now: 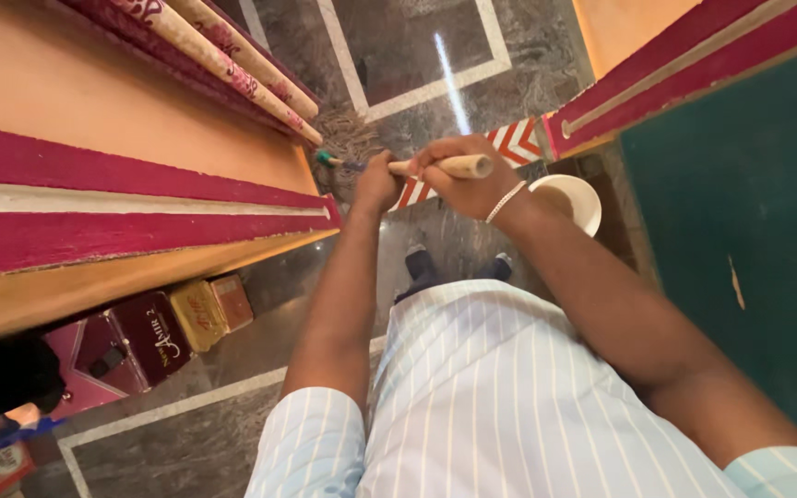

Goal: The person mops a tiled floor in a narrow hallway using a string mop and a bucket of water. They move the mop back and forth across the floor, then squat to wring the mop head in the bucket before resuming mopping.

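Gripping a smooth wooden broom handle [449, 167], both hands' fingers [435, 171] clamp it above bristly fibres [348, 138].

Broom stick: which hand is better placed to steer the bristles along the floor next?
Probably the left hand: it grips the wooden broom stick lower, nearer the bristles. The right hand holds the stick's top end, beside the white bucket.
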